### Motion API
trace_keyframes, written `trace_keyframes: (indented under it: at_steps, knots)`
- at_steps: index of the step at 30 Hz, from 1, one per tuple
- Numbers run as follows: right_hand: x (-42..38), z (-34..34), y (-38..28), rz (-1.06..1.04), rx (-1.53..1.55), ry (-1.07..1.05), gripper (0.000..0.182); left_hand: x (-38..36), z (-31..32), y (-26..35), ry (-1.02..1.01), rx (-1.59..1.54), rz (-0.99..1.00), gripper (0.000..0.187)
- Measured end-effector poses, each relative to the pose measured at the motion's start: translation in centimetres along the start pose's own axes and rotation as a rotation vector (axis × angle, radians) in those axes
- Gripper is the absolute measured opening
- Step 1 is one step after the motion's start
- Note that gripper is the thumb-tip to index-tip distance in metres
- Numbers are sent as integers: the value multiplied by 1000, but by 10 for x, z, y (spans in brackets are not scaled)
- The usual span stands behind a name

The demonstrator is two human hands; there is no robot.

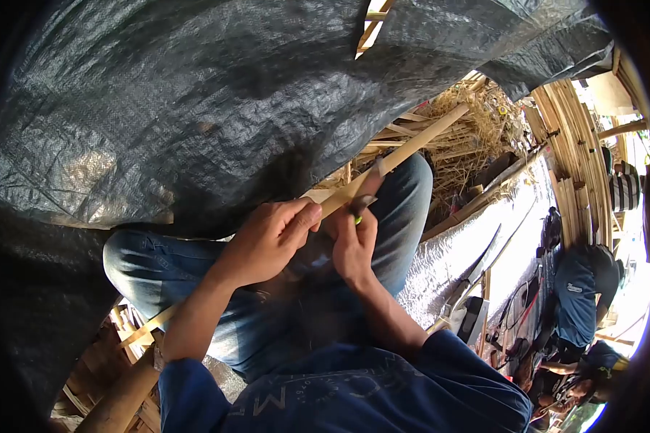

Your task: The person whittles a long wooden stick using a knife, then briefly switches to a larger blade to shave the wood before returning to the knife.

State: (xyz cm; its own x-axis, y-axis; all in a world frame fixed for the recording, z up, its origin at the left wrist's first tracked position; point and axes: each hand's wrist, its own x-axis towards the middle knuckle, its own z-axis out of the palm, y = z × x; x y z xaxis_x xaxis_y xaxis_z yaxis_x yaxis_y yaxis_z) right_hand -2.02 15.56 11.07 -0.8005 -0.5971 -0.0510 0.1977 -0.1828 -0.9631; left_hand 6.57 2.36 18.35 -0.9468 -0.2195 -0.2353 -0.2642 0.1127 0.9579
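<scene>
A long, flat, pale bamboo strip [422, 141] runs slantwise up to the right across my raised knee. My left hand [273, 242] is closed around its near end, with the thumb pressed along the top. Just to the right, my right hand [355, 245] is closed on a knife [373, 180]. The knife's blade lies across the strip close to my left fingers, and a bit of bright green shows at the grip. Most of the handle is hidden in my fist. Both hands are above my lap, between the legs of my blue jeans [404, 209].
A dark plastic tarp [217, 108] hangs in front of me. Shavings and split strips [462, 123] are heaped beyond my knee. Long slats [570, 159] stand at the right, near a silvery ground sheet [451, 267] with tools. Another person [578, 303] is at far right. A bamboo pole [123, 397] lies lower left.
</scene>
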Motion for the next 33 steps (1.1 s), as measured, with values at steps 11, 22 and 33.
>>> trace_keyframes:
  at_steps: [11,22,33]
  knots:
    - [15,-1,-10,-236,-551,46,8,0,-7,-4,61,28,-17,34]
    - [61,-24,-38,-194,-732,367,8,-7,-8,6,44,-11,13,40]
    - [94,-39,-38,-418,-726,333,9,-7,-11,4,54,-60,-50,36]
